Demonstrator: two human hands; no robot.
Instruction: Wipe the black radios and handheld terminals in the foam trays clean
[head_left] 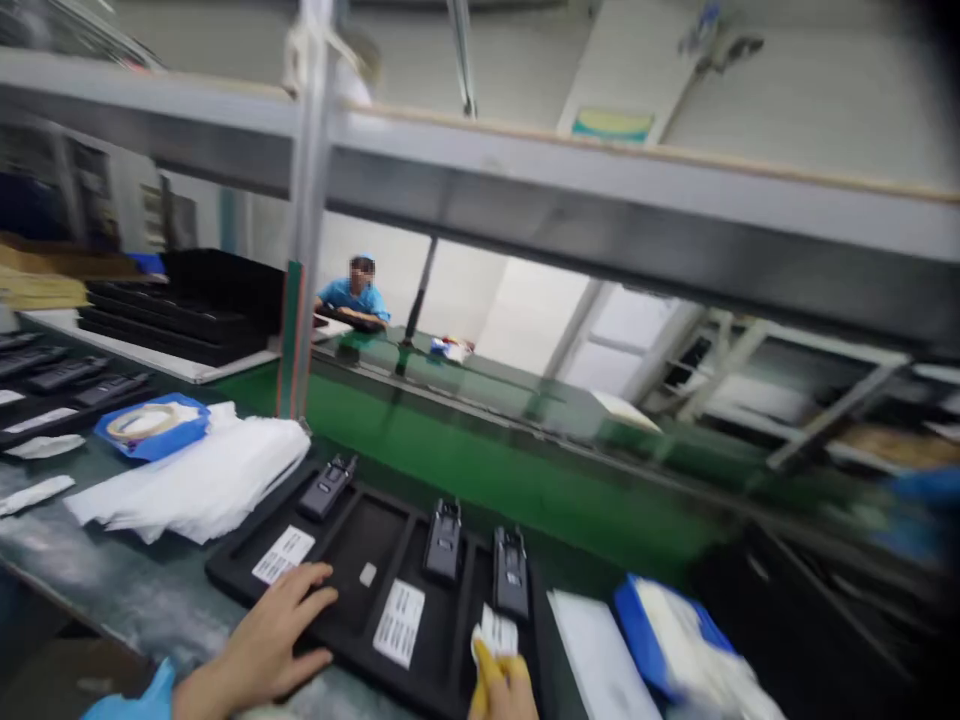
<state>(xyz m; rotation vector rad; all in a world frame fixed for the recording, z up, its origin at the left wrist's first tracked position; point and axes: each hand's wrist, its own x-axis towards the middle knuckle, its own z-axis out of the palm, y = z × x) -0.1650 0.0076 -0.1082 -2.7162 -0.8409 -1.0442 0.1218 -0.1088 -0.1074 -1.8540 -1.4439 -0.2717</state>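
My left hand (pixel 270 640) lies flat with fingers spread on the near edge of a black tray (pixel 352 560). The tray holds three dark handheld devices (pixel 444 540) standing in its slots and white printed labels (pixel 400 622). At the bottom edge my right hand (pixel 501 685), with yellow finger covers, pinches a small white label (pixel 498 632) just below the rightmost device (pixel 511 572). A blue sleeve shows at my left wrist.
A pile of white bags (pixel 196 475) and a tape roll on a blue tray (pixel 150 425) lie left of the tray. White sheets and a blue box (pixel 667 640) sit to the right. A green conveyor (pixel 487 450) runs behind. A person in blue sits across it.
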